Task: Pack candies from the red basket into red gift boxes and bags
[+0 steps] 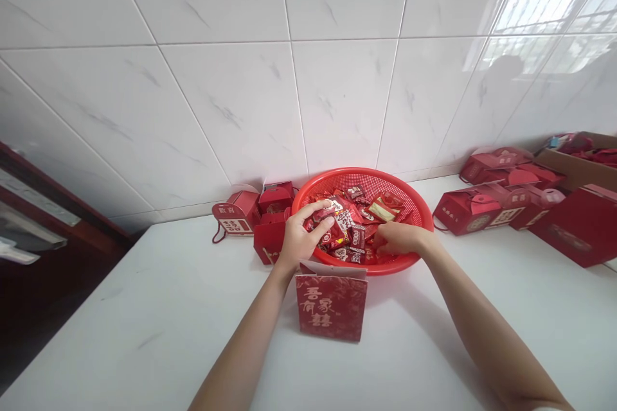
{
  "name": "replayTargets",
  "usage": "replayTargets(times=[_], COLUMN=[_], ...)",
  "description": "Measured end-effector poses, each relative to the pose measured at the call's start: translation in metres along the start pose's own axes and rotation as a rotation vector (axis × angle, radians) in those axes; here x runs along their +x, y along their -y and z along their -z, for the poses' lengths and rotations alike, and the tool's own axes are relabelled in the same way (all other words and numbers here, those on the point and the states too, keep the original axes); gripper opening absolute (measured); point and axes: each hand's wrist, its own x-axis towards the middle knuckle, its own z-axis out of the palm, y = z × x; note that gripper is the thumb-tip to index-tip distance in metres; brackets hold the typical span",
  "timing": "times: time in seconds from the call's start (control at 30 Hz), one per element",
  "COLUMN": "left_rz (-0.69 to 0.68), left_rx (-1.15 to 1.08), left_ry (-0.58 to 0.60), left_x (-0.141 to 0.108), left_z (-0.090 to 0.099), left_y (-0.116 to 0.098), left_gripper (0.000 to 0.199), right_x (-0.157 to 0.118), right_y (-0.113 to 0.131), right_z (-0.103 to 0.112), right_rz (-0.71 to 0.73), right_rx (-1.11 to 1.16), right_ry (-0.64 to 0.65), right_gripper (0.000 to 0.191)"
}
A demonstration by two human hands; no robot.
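The left hand (304, 231) is arching over the near side of a round red plastic mesh basket (366, 174), its fingers (322, 225) curving down onto the contents and its forearm rising from the lower edge of the view. The right hand (398, 239) is extending inward from the right, palm down, with its fingertips (377, 245) lying among the contents. Both hands are touching the load, but the fingers are covering what lies beneath them, so it cannot be determined whether either grip is closed on an item.

The basket is resting on a white marble-pattern bench (144, 314) beside a white tiled wall (241, 109) and is holding a loose heap of red foil-wrapped sweets (349, 225), whose printed labels are too small to read. A red paper gift box with gold characters (331, 302) is standing upright between the forearms, just in front of the basket. Small red paper gift boxes (268, 236) are standing just behind the left hand, and more (475, 212) are lying to the right of the basket. A brown cardboard carton (578, 160) holding red items and a large red box (576, 225) are being cut off by the right edge of the view. A dark object at the left edge remains hard to make out.
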Motion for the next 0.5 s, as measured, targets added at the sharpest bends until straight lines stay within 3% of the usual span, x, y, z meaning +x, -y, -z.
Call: replayTargets(times=[0.2,0.4,0.5], left_rz=[-0.002,-0.004,-0.005], left_rx=[0.005,0.008,0.001], left_ry=[-0.001,0.004,0.005], left_x=[0.000,0.000,0.000], left_z=[0.000,0.000,0.001], left_y=[0.000,0.000,0.000], left_gripper=[0.034,0.034,0.033], right_x=[0.004,0.005,0.005], right_y=[-0.009,-0.014,-0.012], right_z=[0.002,0.004,0.004], right_rz=[0.088,0.248,0.200], right_rx=[0.026,0.095,0.081], right_ry=[-0.050,-0.145,-0.077], right_gripper=[0.029,0.016,0.018])
